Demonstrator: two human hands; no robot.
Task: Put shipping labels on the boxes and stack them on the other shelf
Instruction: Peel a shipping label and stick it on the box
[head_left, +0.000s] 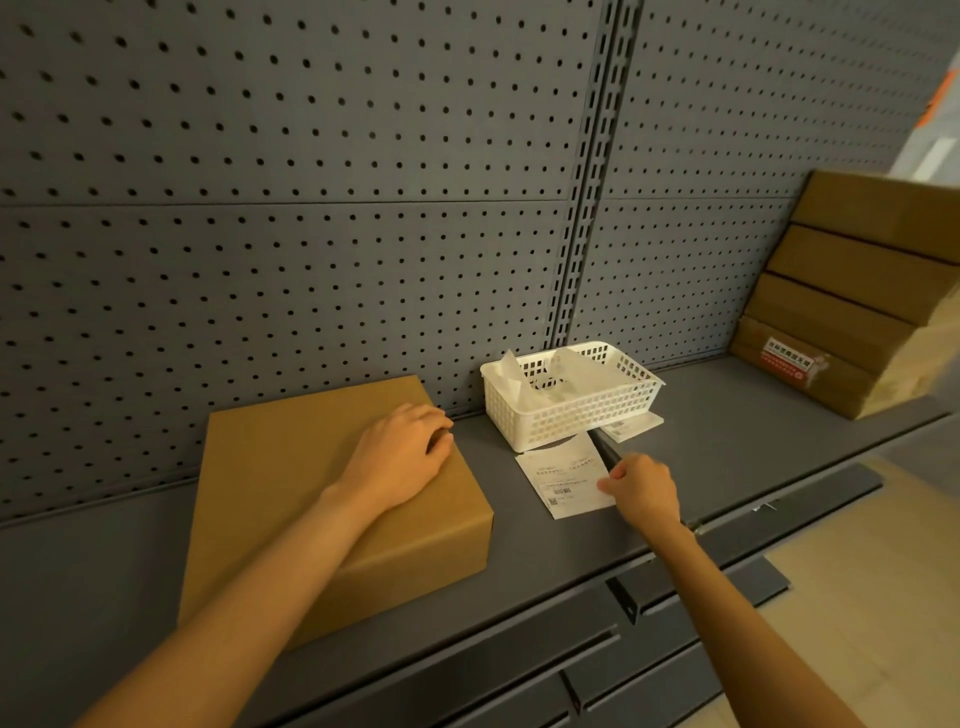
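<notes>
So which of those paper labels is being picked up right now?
Find the white basket on the grey shelf. Two labels lie at its front: the larger label, partly tucked under the basket, is pinched at its right edge by the right hand; the small slip lies untouched.

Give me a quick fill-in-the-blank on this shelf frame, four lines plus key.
1. The left hand rests on top of the single cardboard ____.
2. The right hand pinches the edge of a white shipping ____ lying on the shelf.
3. The white basket stands against the grey ____ back wall.
4. The stack of boxes stands at the ____ end of the shelf.

Missing words: box; label; pegboard; right
</notes>
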